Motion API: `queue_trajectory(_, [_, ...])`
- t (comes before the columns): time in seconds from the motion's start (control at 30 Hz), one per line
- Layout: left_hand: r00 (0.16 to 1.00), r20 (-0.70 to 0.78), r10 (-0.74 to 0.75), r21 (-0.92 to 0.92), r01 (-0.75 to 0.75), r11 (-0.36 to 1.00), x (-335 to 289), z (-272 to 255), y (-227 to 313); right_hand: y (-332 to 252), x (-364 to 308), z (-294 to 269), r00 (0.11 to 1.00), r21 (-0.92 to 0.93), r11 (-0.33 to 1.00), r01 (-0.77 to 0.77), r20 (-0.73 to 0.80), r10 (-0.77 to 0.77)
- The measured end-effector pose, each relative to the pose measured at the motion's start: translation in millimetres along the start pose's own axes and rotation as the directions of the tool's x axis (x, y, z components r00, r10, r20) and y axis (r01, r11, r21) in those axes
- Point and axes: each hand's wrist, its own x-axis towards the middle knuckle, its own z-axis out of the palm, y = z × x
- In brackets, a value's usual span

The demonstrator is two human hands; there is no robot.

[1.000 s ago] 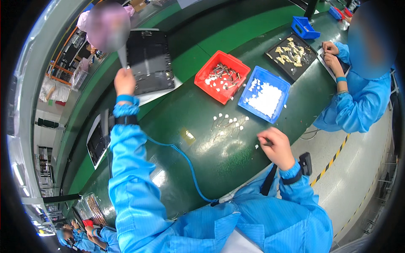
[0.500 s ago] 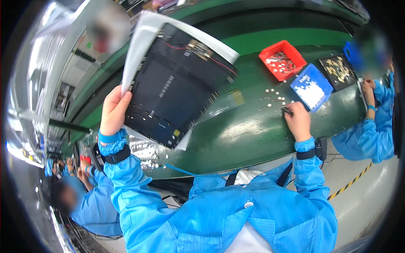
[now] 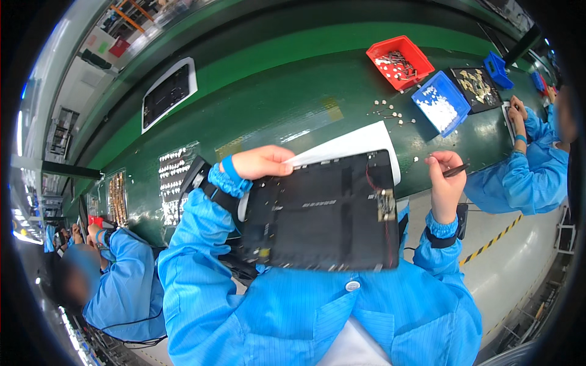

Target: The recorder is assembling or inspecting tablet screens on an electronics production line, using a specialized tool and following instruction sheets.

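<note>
My left hand grips the top edge of a flat black panel with a white sheet behind it. The panel lies tilted over my lap, close to my chest, and its inner side with a small circuit board faces up. My right hand is just right of the panel, fingers closed around a thin dark tool. Small white parts lie scattered on the green bench beyond it.
A red bin, a blue bin of white parts and a black tray stand at the bench's right. Another black panel lies far left. Co-workers in blue sit at right and lower left.
My left hand has brought the black panel down from the bench onto my lap. My right hand has drawn back from the scattered parts to the bench's near edge.
</note>
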Motion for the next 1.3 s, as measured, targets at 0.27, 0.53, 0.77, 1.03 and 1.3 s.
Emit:
queue_trajectory(0.27, [0.993,-0.089,0.083,-0.094,-0.091,0.991,-0.5,3.3,-8.9,-6.6,-4.4,-13.2,0.999,0.069,0.997,-0.031,-0.014,0.032])
queue_trajectory(0.53, [0.85,-0.419,0.321,0.695,0.073,0.715,18.9,-3.2,-31.4,-7.7,-39.5,37.3,0.883,-0.101,0.966,-0.236,0.392,0.257])
queue_trajectory(0.77, [0.681,-0.59,0.434,0.723,0.206,0.66,23.1,20.2,-31.1,10.3,-66.5,84.4,0.725,-0.413,0.91,0.038,0.638,0.26])
queue_trajectory(1.03, [0.563,-0.605,0.562,0.778,0.268,0.569,31.2,27.7,-42.7,7.3,-68.0,86.5,0.705,-0.568,0.815,0.113,0.624,0.337])
queue_trajectory(1.3, [0.553,-0.611,0.566,0.769,0.242,0.592,28.4,28.9,-40.7,14.4,-53.4,60.6,0.809,-0.608,0.794,-0.003,0.465,0.36])
